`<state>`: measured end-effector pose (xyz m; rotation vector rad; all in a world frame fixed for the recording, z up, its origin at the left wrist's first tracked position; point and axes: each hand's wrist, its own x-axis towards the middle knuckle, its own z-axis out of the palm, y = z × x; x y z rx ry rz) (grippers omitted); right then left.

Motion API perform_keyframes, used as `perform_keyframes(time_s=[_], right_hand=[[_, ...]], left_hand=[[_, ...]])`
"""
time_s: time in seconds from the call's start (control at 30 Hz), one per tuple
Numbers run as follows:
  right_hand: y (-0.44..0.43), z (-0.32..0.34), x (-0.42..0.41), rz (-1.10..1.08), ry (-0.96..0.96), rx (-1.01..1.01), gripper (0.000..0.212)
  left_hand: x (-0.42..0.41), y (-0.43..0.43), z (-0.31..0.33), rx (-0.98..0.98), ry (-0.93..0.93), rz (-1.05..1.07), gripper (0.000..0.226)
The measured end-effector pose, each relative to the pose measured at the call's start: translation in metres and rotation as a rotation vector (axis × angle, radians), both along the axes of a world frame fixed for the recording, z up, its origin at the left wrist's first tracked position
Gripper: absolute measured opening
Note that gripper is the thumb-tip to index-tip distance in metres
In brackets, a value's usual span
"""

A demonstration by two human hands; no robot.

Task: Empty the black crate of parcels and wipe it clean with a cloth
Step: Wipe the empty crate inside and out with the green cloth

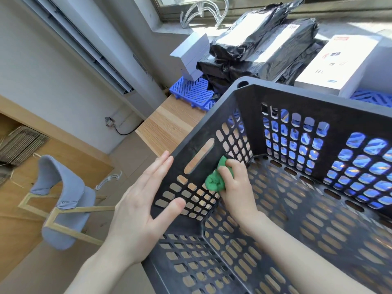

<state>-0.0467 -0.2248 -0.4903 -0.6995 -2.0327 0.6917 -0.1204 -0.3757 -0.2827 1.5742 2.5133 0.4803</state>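
The black perforated crate [297,96] stands on the wooden table with nothing but my right hand and the cloth inside it. My right hand [235,187] is inside the crate and grips a crumpled green cloth [214,181], pressing it against the inner face of the left wall below the handle slot. My left hand [142,200] holds that same wall from outside, fingers straight along the outer face and thumb over the rim on the inner side. The parcels, black plastic bags [261,47] and white boxes [337,62], are stacked behind the crate.
The parcels lie on blue plastic grid mats [195,92] by the window sill. The wooden table [169,122] ends just left of the crate. Below on the floor stand a grey-cushioned wooden chair [63,202] and a flat woven mat [19,145].
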Motion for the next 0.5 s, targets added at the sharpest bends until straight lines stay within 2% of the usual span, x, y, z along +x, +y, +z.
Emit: perform_keyframes(time_s=[0.1, 0.2, 0.27, 0.37, 0.5], right_hand=[[-0.006, -0.040, 0.016, 0.074, -0.211, -0.081, 0.058], [-0.003, -0.043, 0.016, 0.093, -0.236, -0.135, 0.048], [-0.001, -0.032, 0.012, 0.099, -0.186, -0.198, 0.045], [0.000, -0.012, 0.009, 0.071, 0.002, -0.245, 0.043], [-0.001, 0.032, 0.003, -0.014, 0.229, -0.216, 0.039]], left_hand=[[0.000, 0.000, 0.000, -0.003, -0.004, 0.003, 0.069], [-0.001, 0.000, 0.001, -0.005, -0.009, 0.007, 0.068], [0.000, 0.000, 0.001, -0.009, -0.005, 0.006, 0.068], [0.000, -0.001, 0.001, -0.005, -0.002, 0.007, 0.068], [-0.001, -0.001, 0.000, -0.002, 0.008, 0.006, 0.068]])
